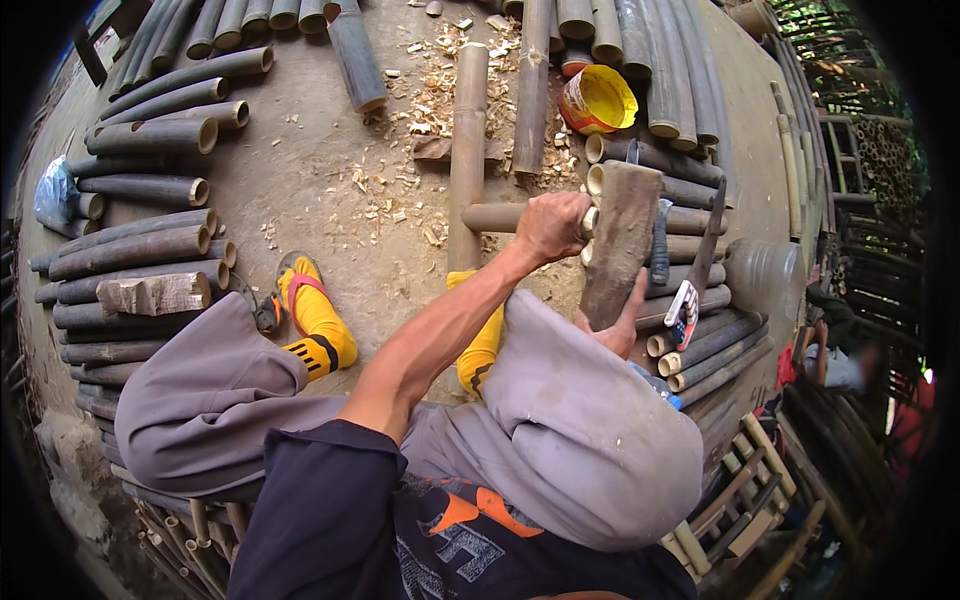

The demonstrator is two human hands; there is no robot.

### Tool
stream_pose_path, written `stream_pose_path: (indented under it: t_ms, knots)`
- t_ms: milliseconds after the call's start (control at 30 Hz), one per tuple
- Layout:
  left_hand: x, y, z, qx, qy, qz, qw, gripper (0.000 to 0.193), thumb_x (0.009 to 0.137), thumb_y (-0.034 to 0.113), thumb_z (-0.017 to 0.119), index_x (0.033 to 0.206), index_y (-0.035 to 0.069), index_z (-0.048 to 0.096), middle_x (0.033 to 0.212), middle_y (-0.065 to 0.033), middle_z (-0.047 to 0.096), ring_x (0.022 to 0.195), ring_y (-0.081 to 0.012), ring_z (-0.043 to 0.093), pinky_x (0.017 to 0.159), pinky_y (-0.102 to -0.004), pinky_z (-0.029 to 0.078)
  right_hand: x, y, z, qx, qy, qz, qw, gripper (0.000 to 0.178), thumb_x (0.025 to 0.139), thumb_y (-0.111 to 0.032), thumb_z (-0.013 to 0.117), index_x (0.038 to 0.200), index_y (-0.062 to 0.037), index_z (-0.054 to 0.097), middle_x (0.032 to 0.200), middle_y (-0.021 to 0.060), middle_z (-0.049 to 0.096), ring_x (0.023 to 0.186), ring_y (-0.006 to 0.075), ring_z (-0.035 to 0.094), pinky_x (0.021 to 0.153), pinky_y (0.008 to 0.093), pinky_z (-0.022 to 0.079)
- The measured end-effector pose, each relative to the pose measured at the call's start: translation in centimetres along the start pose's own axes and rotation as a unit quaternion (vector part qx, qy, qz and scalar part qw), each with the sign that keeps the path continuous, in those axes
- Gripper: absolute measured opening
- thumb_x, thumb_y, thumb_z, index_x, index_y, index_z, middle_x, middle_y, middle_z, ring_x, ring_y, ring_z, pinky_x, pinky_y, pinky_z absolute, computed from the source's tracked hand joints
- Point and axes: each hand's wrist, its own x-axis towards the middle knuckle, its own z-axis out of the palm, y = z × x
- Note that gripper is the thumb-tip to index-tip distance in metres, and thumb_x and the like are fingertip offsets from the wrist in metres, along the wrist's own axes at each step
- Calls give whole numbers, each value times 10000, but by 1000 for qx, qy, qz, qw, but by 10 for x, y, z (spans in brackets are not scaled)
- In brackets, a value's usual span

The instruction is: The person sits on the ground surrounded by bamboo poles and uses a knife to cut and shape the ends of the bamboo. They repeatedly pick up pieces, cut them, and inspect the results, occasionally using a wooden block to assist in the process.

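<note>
My left hand (pixel 553 228) is closed around a short bamboo piece (pixel 492 217) that lies crosswise. Its left end meets the side of a long upright-lying bamboo pole (pixel 468 140); whether it sits in a hole there I cannot tell. At the other end, just right of my left fist, is a thick, rough wooden block (pixel 622 245). My right hand (pixel 622 335) grips the lower end of this block, its palm partly hidden. Under the pole lies a flat piece of wood (pixel 430 148), with pale wood chips (pixel 380 190) scattered around.
Cut bamboo tubes (pixel 150 240) are stacked at left and more bamboo poles (pixel 660 70) lie at far right. A yellow-lined tub (pixel 598 100), a saw (pixel 685 305), a dark-handled tool (pixel 660 245) and a clear plastic jug (pixel 765 280) stand right. Another person (pixel 840 365) is beyond.
</note>
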Motion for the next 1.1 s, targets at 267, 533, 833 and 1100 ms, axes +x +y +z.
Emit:
stream_pose_path:
  t_ms: [267, 533, 833, 1100]
  knots:
    - [-11, -10, -11, 22, -5, -4, 1000, 364, 588, 159, 742, 898, 80, 567, 779, -114, 609, 743, -323, 626, 644, -428, 511, 4, -19, -25, 78, 32, 9, 996, 1016, 605, -130, 779, 1472, -7, 265, 1461, 198, 356, 1352, 300, 325, 1134, 384, 210]
    - [-10, -5, -21, -5, -11, -11, 1000, 364, 604, 139, 770, 918, 75, 596, 813, -111, 643, 753, -302, 650, 667, -394, 531, -23, 1, -3, 34, -104, 50, 993, 1051, 617, -72, 761, 1502, -99, 195, 1402, 238, 415, 1273, 376, 436, 1073, 422, 349]
    - [-80, -39, -135, -245, 237, -134, 930, 259, 709, 20, 636, 956, 14, 562, 856, -102, 640, 845, -222, 643, 820, -382, 528, -99, 52, 33, -142, -314, 256, 903, 1059, 664, -143, 742, 1521, -198, 122, 1146, 315, 541, 1013, 493, 542, 900, 537, 433]
    - [-90, -48, -149, -283, 262, -186, 904, 306, 717, 77, 590, 1002, -2, 512, 884, -130, 593, 866, -258, 622, 880, -434, 492, -168, 122, 83, -132, -268, 241, 924, 1010, 700, -203, 734, 1510, -147, 133, 1115, 303, 530, 1046, 477, 515, 931, 519, 407]
